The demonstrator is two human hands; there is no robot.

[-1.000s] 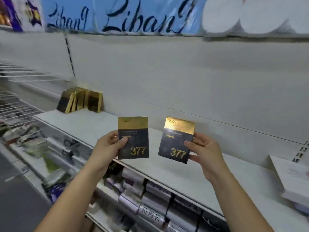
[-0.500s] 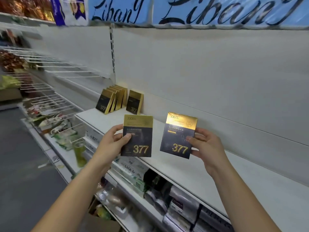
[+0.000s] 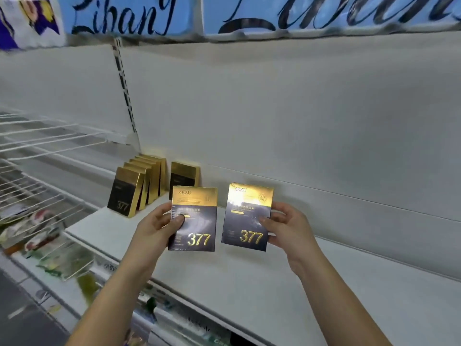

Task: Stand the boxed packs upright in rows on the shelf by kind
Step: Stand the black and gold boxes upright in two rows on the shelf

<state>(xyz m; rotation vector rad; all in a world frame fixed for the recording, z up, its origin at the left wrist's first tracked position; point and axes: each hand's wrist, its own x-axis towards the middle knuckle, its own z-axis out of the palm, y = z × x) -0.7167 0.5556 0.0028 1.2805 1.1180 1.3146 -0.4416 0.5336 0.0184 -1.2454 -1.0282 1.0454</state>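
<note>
I hold two flat black-and-gold boxed packs marked 377 upright above the white shelf. My left hand grips the left pack by its left edge, thumb on the front. My right hand grips the right pack by its right edge. Behind them, at the shelf's far left, a row of several like packs stands leaning back. A single pack stands just right of that row, against the back panel.
A white back panel rises behind the shelf. Wire racks with bagged goods lie to the left. Packaged goods fill the lower shelf. Blue lettered packs sit on the shelf above.
My view has swung left and closer to the standing row. Both hands have carried their packs leftward toward that row, still held upright.
</note>
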